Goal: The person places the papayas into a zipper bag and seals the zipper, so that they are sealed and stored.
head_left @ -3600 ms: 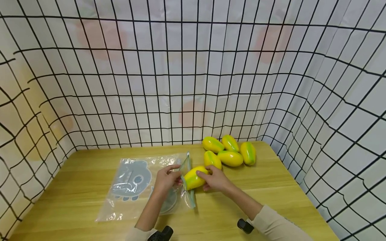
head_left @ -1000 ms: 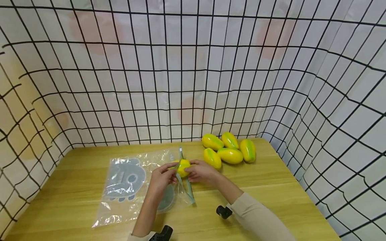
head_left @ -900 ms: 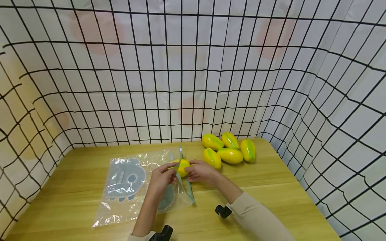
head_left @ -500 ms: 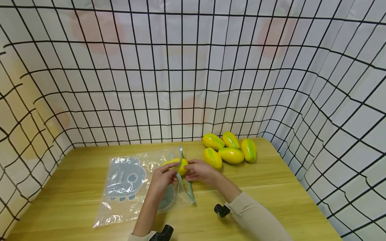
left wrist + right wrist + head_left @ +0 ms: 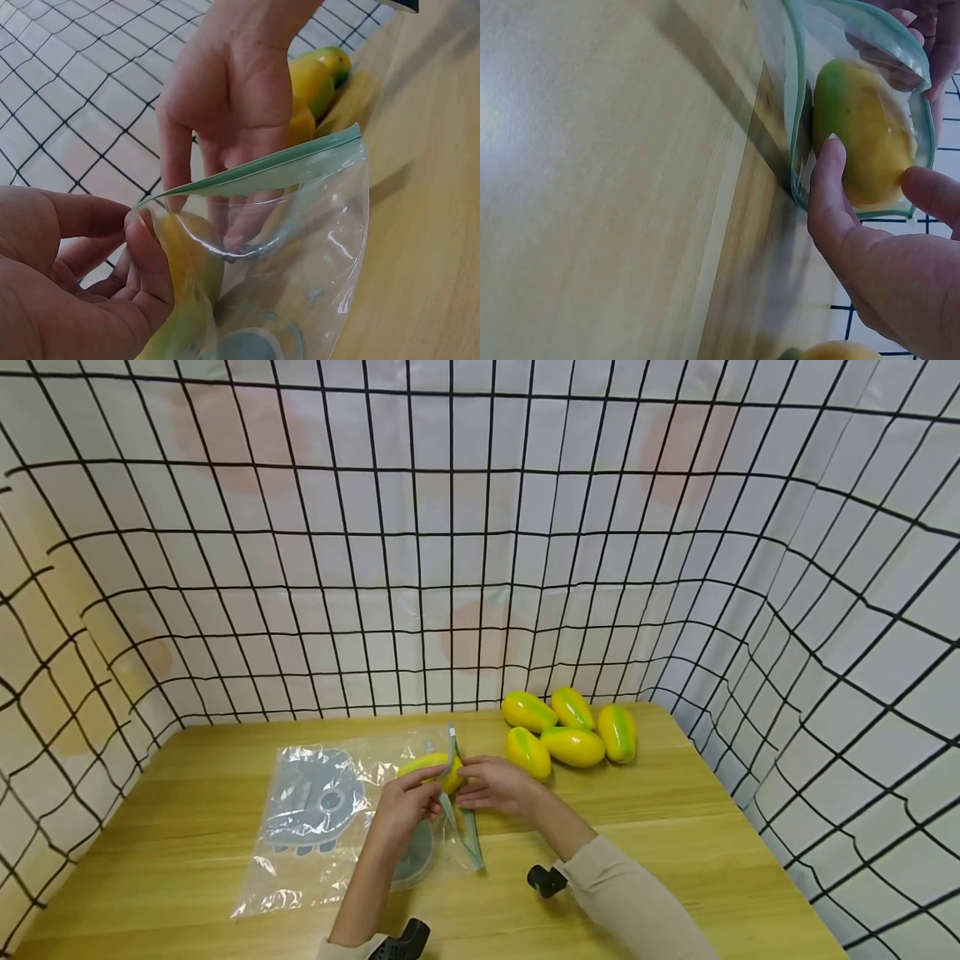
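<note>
Two mishaps seem possible at the mouth (image 5: pixel 472 843) of the clear printed bag (image 5: pixel 318 797), where one mango (image 5: pixel 866 127) lies mostly inside the film, its right end at the green-edged opening. First, the mango might catch on that edge or drag it inward, since the left hand (image 5: pixel 405 806) pinches the mouth at one place only, leaving the remainder unsupported. Second, the mango might roll back out if the right hand (image 5: pixel 498 787), whose thumb and fingertips lightly hold its right end, let go too early; the glossy skin would favour slipping. A lesser risk is bunching of the film ahead of the mango, the bag lying loose on the tabletop (image 5: pixel 675 843). Count: one bag; six mangoes in all, comprising the one in the bag and five loose mangoes (image 5: pixel 572 747) grouped beyond the right hand; two hands; two black wrist devices (image 5: pixel 546 882); two pale sleeves (image 5: pixel 630 902).
</note>
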`<move>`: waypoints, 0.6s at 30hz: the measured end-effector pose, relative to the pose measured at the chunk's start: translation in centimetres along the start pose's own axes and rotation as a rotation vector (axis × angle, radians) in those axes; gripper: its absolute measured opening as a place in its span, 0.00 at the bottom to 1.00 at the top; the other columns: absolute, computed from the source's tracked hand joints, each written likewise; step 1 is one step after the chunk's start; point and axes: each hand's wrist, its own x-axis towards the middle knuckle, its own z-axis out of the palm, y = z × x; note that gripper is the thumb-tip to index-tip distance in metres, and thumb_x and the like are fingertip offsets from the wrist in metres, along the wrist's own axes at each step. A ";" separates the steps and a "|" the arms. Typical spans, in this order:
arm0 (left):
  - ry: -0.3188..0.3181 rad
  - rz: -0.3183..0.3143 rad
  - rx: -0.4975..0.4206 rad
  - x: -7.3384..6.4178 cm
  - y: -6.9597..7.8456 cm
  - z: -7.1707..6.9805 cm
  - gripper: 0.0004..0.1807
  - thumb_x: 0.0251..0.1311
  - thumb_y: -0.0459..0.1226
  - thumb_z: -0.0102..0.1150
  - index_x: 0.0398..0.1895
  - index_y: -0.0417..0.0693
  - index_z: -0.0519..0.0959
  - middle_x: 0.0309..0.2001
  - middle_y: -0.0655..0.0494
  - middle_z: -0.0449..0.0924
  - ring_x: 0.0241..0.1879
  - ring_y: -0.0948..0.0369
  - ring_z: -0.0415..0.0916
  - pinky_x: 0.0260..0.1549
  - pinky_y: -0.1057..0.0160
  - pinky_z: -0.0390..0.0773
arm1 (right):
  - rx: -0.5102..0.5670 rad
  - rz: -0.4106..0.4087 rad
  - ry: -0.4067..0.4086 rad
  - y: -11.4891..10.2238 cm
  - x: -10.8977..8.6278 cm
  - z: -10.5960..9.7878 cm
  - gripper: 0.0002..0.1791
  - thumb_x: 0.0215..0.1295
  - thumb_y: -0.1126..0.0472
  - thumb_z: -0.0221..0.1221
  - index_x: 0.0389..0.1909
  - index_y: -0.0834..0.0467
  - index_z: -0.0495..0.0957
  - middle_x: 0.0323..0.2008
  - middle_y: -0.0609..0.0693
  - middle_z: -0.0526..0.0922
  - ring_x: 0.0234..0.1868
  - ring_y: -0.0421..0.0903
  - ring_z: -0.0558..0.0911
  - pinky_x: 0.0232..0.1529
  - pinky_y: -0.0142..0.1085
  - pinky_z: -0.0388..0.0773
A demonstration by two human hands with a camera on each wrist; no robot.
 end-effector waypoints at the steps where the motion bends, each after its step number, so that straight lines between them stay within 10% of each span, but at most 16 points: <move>1: -0.002 0.001 0.000 0.0 0.0 0.0 0.18 0.70 0.32 0.56 0.60 0.36 0.80 0.34 0.51 0.80 0.26 0.63 0.75 0.25 0.70 0.77 | 0.003 -0.003 0.001 0.0 0.0 0.0 0.33 0.77 0.60 0.53 0.76 0.68 0.55 0.55 0.71 0.78 0.51 0.58 0.85 0.60 0.50 0.82; 18: -0.009 -0.015 -0.013 0.0 -0.3 0.0 0.18 0.69 0.31 0.56 0.60 0.34 0.80 0.33 0.51 0.79 0.25 0.63 0.75 0.24 0.70 0.77 | 0.018 0.012 0.064 0.8 0.7 0.6 0.30 0.77 0.47 0.53 0.62 0.71 0.72 0.40 0.64 0.85 0.37 0.50 0.87 0.51 0.46 0.86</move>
